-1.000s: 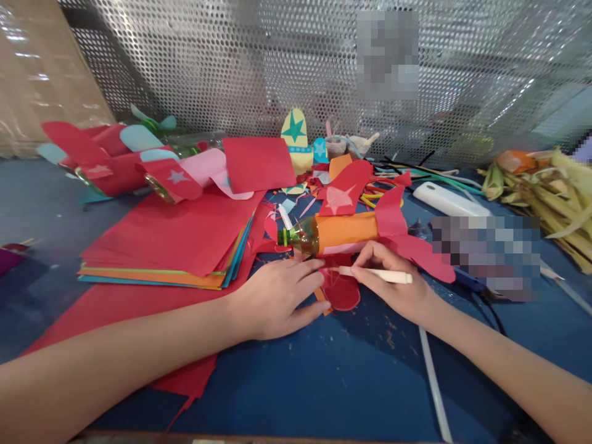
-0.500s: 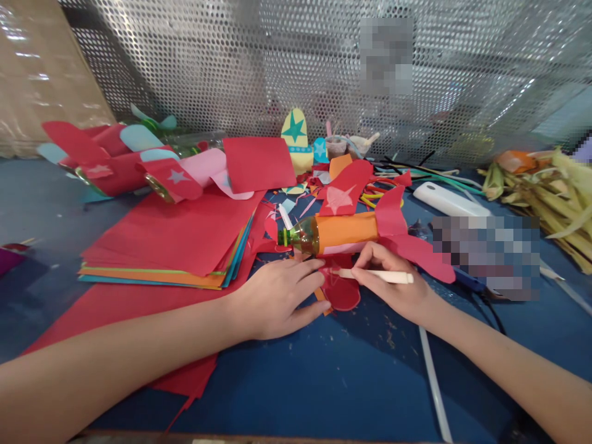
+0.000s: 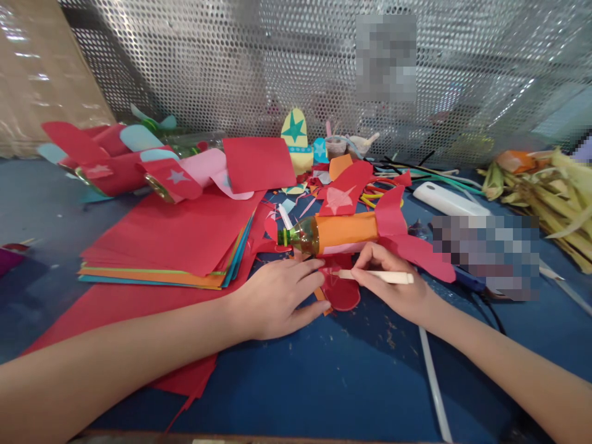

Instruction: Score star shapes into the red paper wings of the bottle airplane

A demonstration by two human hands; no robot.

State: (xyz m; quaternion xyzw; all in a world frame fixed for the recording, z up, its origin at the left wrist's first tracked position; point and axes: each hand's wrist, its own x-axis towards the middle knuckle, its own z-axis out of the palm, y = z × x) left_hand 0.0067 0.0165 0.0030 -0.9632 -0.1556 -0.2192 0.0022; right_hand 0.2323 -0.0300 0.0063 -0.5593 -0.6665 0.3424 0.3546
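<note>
My right hand (image 3: pixel 393 277) grips a cream-coloured pen (image 3: pixel 382 276) in a writing hold. The pen's tip rests on a rounded red paper wing (image 3: pixel 345 295), where faint lines of a star show. My left hand (image 3: pixel 282 299) lies flat with its fingers stretched out, the fingertips on the left edge of that wing. Just beyond both hands a green plastic bottle (image 3: pixel 305 235) lies on its side, neck to the left, wrapped in orange paper (image 3: pixel 349 228). Red paper fins (image 3: pixel 391 213) stick out from its right end. Another red wing with a pink star (image 3: pixel 340 199) extends from its far side.
Stacked coloured paper (image 3: pixel 171 240) lies left, with paper-covered bottles (image 3: pixel 108 166) behind it. Paper scraps and pipe cleaners (image 3: pixel 430 172) clutter the back. A white glue gun (image 3: pixel 451 200) and dried husks (image 3: pixel 550 203) are to the right. A white stick (image 3: pixel 435 385) lies near the front.
</note>
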